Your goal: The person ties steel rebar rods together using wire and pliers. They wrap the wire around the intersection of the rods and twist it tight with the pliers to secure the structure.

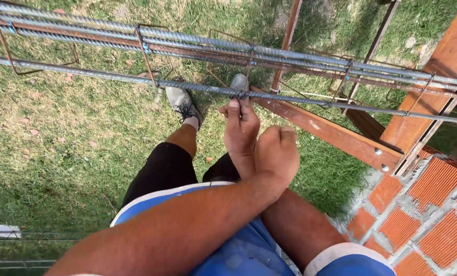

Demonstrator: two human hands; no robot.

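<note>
Your right hand (241,128): it reaches up to the near steel bar. The fingertips (234,105) are pinched shut on the little wire tie (241,95).
Your left hand (277,153): it is curled into a fist, crossed over the right wrist. You cannot tell if it holds anything.
Nearer hand: the right one is at the tie. The left one sits a bit behind and below it.
Wire tie: it sits just above your fingertips, where a thin stirrup (250,61) meets the near rebar (110,77).
Near rebar: it runs long from left to right, across your reach. The tie is close to the middle of it.
Other rebars (197,43): they lie past the near one, the same way.
Wooden trestle (336,135): the bars rest on it, to your right.
Your shoe (182,102): it stands on the grass (59,153) below the bars.
Brick wall (428,204): low at your right.
</note>
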